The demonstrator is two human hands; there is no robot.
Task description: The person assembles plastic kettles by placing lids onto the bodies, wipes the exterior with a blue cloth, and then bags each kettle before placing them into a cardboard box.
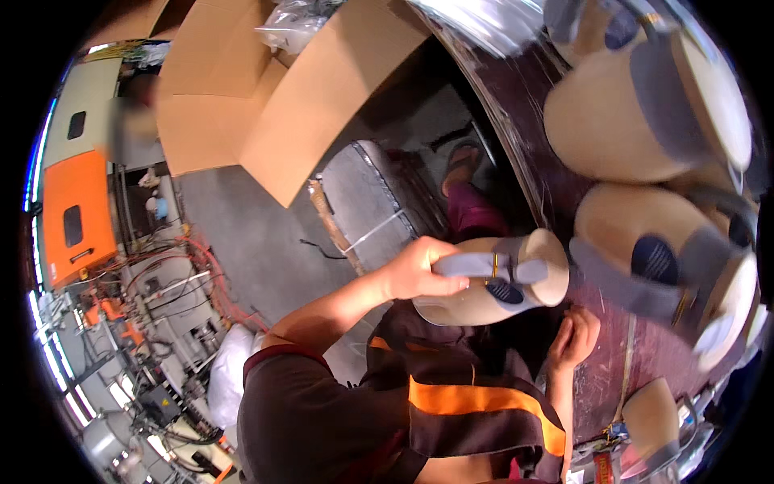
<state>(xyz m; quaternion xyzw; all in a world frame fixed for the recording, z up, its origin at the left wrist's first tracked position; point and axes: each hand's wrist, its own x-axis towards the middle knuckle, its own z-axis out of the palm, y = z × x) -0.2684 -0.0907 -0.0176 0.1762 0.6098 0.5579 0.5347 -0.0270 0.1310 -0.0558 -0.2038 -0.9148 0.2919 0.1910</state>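
Observation:
My left hand (421, 270) is wrapped around the grey handle of a beige plastic jug (451, 310). The jug lies tilted on its side over my lap, its rim toward the table and a dark blue oval label on its body. A thin yellow band crosses the handle near the rim. My right hand (575, 337) rests by the table edge, just right of the jug and apart from it. Its fingers are curled in, and nothing shows in them. Similar jugs with grey trim, an upper one (597, 121) and a lower one (609, 214), lie on the dark table (592, 387).
An open cardboard box (322, 97) with clear plastic bags stands far left of the table. Below it is a grey padded stool (363, 202). Machinery with an orange panel (76, 218), hoses and cables fills the left side. A beige piece (651, 415) lies at the lower right.

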